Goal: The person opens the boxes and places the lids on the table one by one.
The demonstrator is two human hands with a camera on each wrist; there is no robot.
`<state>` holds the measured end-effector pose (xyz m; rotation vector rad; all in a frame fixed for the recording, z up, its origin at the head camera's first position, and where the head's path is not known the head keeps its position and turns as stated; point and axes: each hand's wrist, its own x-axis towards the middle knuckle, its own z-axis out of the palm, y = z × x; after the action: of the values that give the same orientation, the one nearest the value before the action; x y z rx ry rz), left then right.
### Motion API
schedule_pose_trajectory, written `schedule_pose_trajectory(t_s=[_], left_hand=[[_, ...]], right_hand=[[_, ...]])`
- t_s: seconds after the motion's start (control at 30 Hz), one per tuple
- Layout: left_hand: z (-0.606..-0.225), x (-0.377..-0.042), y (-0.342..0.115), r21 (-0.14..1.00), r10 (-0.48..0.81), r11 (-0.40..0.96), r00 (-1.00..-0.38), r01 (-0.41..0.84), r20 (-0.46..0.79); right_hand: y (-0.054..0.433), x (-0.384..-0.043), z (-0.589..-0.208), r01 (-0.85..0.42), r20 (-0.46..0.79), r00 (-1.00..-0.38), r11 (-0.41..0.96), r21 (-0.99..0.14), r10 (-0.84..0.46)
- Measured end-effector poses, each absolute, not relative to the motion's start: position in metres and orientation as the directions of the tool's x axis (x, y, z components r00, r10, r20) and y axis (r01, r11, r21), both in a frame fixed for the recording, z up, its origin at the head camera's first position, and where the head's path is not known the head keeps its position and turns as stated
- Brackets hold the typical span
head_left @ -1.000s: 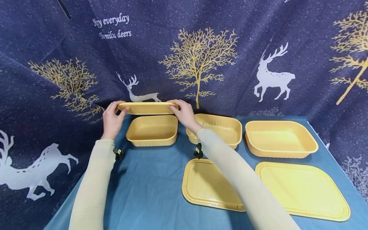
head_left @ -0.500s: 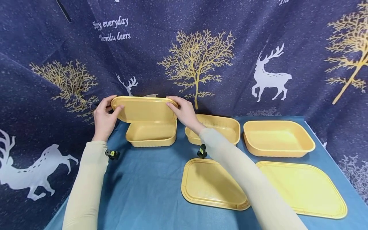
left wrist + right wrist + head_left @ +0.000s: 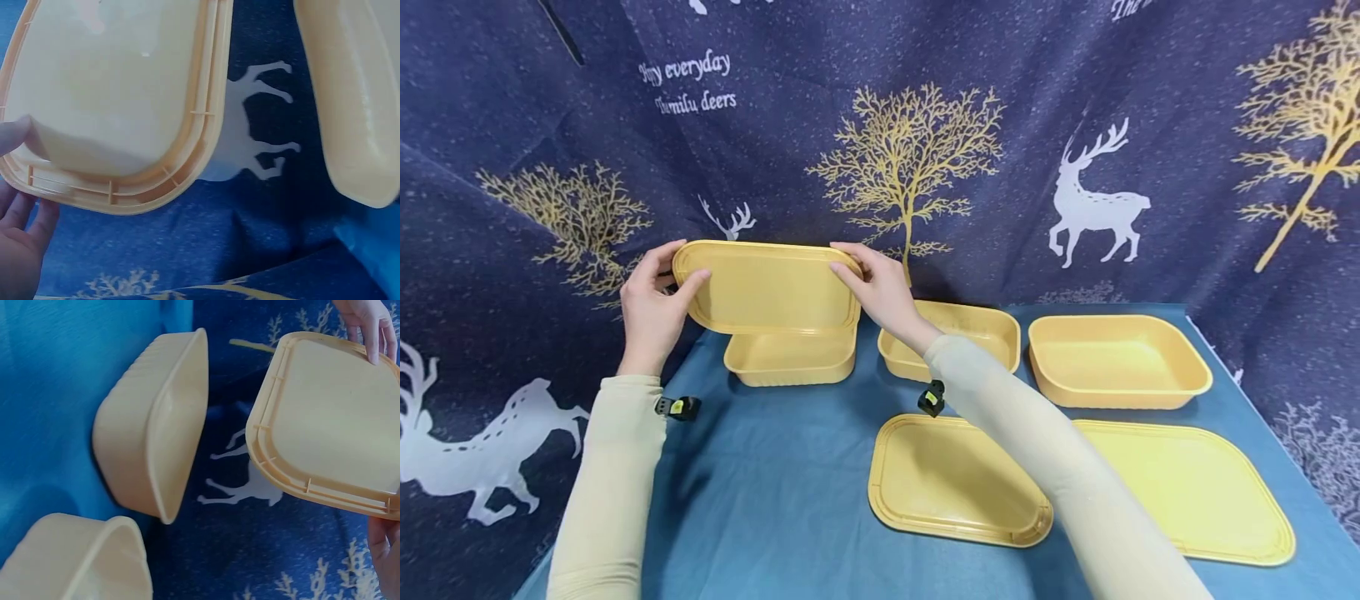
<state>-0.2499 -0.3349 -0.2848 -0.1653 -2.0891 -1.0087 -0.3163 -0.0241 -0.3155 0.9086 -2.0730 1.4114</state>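
A yellow rectangular lid (image 3: 767,287) with rounded corners is held up and tilted, its ribbed underside toward the head camera. My left hand (image 3: 653,304) pinches its left end, thumb on the near face and fingers behind the edge. At the opposite end my right hand (image 3: 883,292) grips it the same way. Behind and below the lid stands an open yellow container (image 3: 790,367), its upper part hidden by the lid in the head view. The right wrist view shows the lid (image 3: 337,412) apart from that container (image 3: 134,437).
Two more open yellow containers stand in the row: a middle one (image 3: 985,329) and a right one (image 3: 1120,358). Before them two lids, one nearer the middle (image 3: 955,483) and one at right (image 3: 1195,492), lie on the blue cloth (image 3: 760,492). A patterned curtain (image 3: 820,67) hangs behind.
The lid has come up and toward the left, turning from nearly edge-on to show its underside. Both hands moved with it, the left one farther left. Head view shifted slightly.
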Motion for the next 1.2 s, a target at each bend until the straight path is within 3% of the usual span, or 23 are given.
schedule_pose_trajectory(t_s=[0.3,0.6,1.0,1.2], left_hand=[[-0.266,-0.232,-0.335,0.59,-0.216,0.663,-0.637,0.461,0.74],[-0.27,-0.214,-0.34,0.59,-0.249,0.696,-0.633,0.409,0.733],[-0.3,-0.193,-0.354,0.604,-0.248,0.713,-0.677,0.356,0.692],[-0.318,-0.185,-0.364,0.612,-0.232,0.731,-0.732,0.303,0.64]], right_hand=[[-0.024,-0.296,-0.302,-0.765,0.718,-0.644,0.201,-0.612,-0.266],[-0.03,-0.279,-0.31,-0.785,0.732,-0.614,0.131,-0.606,-0.296],[-0.044,-0.264,-0.34,-0.786,0.703,-0.612,0.182,-0.59,-0.363],[-0.05,-0.258,-0.356,-0.77,0.657,-0.628,0.208,-0.604,-0.418]])
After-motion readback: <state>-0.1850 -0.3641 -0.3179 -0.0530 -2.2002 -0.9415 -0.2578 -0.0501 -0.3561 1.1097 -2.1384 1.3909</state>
